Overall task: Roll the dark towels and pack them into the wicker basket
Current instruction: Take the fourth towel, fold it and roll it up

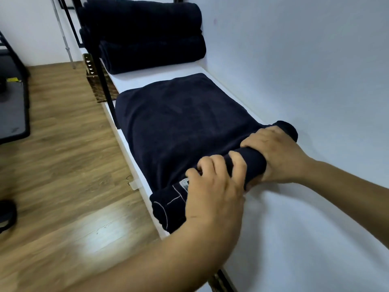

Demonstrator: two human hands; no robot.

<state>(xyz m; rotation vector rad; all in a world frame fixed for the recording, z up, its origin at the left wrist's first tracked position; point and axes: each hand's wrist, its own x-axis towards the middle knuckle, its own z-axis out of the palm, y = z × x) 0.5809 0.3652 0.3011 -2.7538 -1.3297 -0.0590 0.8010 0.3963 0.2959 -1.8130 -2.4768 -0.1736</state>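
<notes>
Navy towel (pixel 179 123) is mid-roll, left hand (pixel 212 186) and right hand (pixel 273 154) curled round the roll; next, it likely needs pushing over the flat cloth beyond their grip.

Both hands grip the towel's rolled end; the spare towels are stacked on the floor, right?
No: head view shows the spare towels stacked on the white surface, not the floor. The left hand and right hand do grip the rolled end.

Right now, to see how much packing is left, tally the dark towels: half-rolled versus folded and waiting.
Half-rolled towel, gripped by the left hand and right hand: 1
Folded bundles stacked at the far end, upper folded towel on lower folded towel: 2
Total: 3
</notes>
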